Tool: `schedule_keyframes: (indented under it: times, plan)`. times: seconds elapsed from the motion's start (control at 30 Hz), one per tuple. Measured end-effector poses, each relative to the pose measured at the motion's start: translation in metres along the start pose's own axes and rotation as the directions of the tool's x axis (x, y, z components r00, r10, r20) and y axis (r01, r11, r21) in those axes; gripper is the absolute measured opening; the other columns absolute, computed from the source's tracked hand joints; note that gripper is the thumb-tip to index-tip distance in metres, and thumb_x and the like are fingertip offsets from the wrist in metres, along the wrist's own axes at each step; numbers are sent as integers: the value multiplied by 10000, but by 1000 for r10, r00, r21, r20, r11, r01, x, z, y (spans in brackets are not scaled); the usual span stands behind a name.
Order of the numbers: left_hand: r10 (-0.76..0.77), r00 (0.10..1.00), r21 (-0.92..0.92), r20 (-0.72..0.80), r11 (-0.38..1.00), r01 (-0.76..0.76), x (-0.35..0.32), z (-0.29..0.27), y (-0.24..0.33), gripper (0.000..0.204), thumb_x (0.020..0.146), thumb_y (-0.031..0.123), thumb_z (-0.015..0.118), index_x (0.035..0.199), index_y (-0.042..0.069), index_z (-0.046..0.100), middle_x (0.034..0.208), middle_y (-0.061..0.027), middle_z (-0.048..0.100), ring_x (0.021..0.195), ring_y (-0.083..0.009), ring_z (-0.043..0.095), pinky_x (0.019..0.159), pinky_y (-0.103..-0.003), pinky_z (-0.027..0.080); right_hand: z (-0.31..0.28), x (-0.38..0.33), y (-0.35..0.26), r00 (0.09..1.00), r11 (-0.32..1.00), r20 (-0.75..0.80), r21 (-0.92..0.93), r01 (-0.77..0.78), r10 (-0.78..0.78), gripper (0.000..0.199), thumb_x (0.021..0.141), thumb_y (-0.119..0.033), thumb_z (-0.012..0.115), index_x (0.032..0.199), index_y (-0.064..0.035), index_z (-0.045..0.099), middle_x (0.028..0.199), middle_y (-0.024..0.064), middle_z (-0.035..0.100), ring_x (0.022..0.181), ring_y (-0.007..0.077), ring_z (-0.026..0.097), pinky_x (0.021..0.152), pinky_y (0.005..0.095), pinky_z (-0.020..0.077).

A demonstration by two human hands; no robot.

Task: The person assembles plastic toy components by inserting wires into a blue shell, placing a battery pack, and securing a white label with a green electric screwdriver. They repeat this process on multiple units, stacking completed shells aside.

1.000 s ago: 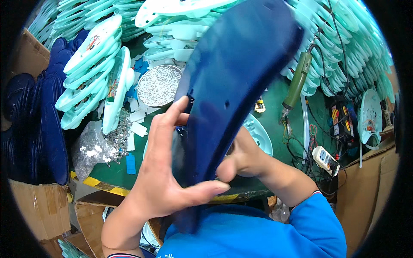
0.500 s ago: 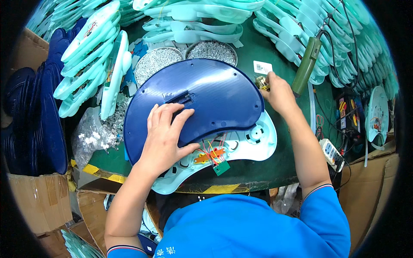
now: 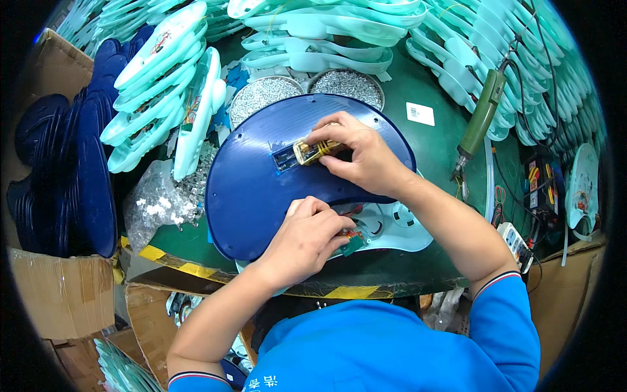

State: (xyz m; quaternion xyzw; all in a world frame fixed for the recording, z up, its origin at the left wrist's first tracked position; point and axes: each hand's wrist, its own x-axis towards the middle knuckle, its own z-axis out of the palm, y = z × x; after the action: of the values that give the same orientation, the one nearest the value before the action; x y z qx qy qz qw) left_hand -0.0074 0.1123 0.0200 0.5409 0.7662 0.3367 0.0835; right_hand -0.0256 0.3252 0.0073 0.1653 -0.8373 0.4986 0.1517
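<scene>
Dark-blue kidney-shaped plastic cover (image 3: 274, 176) lies on the mint-green housing (image 3: 392, 232); right hand (image 3: 359, 153) pinches a small yellowish part (image 3: 312, 150) into its slot, left hand (image 3: 307, 238) presses flat. Seat it squarely.

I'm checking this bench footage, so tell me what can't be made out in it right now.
All in the head view:
- Circuit board: mostly hidden by the left hand.
- Small yellow part: its far end is covered by the right hand.
- Light teal shell: largely hidden under the dark blue panel.
- Two screw bowls: contents too small to tell.
</scene>
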Motion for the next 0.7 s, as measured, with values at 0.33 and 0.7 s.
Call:
schedule_keyframes:
  times: [0.33, 0.7]
  plan:
    - [168, 982, 400, -87, 909, -120, -4, 18, -9, 190, 752, 145, 690, 935, 91, 692, 928, -35, 632, 970, -251, 572, 875, -402, 469, 13, 22, 4, 995, 996, 83, -61, 59, -54, 322, 796, -41, 711, 1117, -62, 694, 1146, 137, 626, 1034, 316, 659, 904, 392, 547]
    - [-323, 850, -843, 416, 215, 494, -44, 36, 53, 250, 963, 176, 688, 1166, 34, 657, 1058, -97, 647, 924, -170, 629, 804, -320, 521, 14, 21, 11, 991, 993, 101, -77, 92, -84, 303, 819, -58, 701, 1121, -82, 682, 1158, 125, 615, 1040, 312, 658, 899, 396, 547]
